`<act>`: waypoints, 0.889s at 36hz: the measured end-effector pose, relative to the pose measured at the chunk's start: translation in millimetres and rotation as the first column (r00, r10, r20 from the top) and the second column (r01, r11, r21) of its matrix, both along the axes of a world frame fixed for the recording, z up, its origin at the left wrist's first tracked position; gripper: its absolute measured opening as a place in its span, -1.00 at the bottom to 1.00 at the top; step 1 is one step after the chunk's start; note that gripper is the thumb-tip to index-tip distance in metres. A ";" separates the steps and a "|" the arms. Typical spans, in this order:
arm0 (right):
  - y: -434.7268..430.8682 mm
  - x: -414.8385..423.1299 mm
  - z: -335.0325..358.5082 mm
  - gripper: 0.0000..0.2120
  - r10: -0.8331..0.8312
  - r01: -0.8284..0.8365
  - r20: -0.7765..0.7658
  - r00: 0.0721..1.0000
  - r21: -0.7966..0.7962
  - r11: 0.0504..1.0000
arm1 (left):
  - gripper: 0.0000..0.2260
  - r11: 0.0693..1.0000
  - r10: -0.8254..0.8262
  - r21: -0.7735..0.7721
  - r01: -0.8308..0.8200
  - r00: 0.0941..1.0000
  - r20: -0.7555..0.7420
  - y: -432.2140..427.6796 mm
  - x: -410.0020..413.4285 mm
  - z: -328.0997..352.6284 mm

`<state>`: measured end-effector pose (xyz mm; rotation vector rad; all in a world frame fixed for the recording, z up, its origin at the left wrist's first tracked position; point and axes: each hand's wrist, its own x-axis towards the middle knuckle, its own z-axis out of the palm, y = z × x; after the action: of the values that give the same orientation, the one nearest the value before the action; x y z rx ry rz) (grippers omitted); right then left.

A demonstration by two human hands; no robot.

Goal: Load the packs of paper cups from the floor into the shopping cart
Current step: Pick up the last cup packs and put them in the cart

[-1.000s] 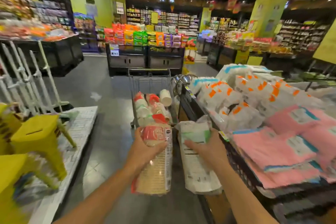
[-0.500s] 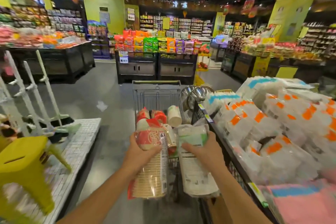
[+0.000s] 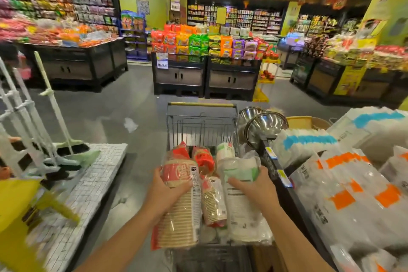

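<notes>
A wire shopping cart (image 3: 202, 126) with a yellow handle bar stands straight ahead of me. Several packs of paper cups (image 3: 213, 201) lie inside it. My left hand (image 3: 164, 190) grips a red-topped pack of tan paper cups (image 3: 180, 216) near its upper end. My right hand (image 3: 254, 185) grips a green-and-white pack of white paper cups (image 3: 245, 214). Both packs hang lengthwise over the near end of the cart, side by side.
A display table of white plastic packs with orange and blue bands (image 3: 344, 187) runs close along the cart's right side, with steel bowls (image 3: 265, 126) at its far end. Left stand brooms (image 3: 59, 130) on a white platform (image 3: 88, 185) and yellow stools (image 3: 17, 216). Stocked display counters (image 3: 205, 73) lie ahead.
I have moved closer to the cart. Both hands have carried their packs forward, from short of the cart to over its near end.
</notes>
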<state>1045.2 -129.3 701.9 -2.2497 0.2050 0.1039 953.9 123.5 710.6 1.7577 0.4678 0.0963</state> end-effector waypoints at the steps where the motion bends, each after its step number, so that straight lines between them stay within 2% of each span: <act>1: 6.3 13.9 -1.7 0.20 -0.008 0.008 -0.008 1.000 -0.008 1.000 | -0.26 1.000 -0.005 -0.006 0.005 1.000 -0.009 6.5 15.8 -3.7; 10: 60.4 129.4 -7.1 0.08 -0.069 0.065 -0.054 0.996 -0.066 0.996 | -0.18 0.998 -0.056 -0.024 0.055 0.996 -0.068 64.0 157.2 -20.0; 18: 87.2 237.1 -21.0 0.12 -0.038 0.028 -0.118 0.992 -0.080 0.996 | -0.18 0.998 -0.069 -0.027 0.065 0.980 -0.188 91.1 273.8 -34.3; 23: 103.5 326.8 -42.5 0.17 0.018 -0.043 -0.201 0.979 -0.116 0.992 | -0.09 0.998 -0.036 -0.063 0.021 0.968 -0.248 98.0 354.6 -56.1; 26: 113.9 382.5 -60.6 0.13 0.046 -0.079 -0.268 0.962 -0.115 0.990 | -0.04 0.998 -0.006 -0.060 -0.013 0.953 -0.304 100.0 405.3 -71.9; 30: 127.5 453.4 -98.9 0.16 0.089 -0.135 -0.342 0.935 -0.112 0.984 | -0.16 1.000 -0.003 -0.019 -0.004 0.933 -0.360 101.9 472.2 -104.1; 32: 134.6 482.0 -116.9 0.12 0.103 -0.162 -0.367 0.925 -0.133 0.978 | -0.15 1.000 -0.011 -0.020 0.003 0.908 -0.419 102.3 500.6 -123.6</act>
<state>1527.2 5.3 585.0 -2.3902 0.2624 0.5943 1454.6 225.8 587.0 1.7624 0.7709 -0.2993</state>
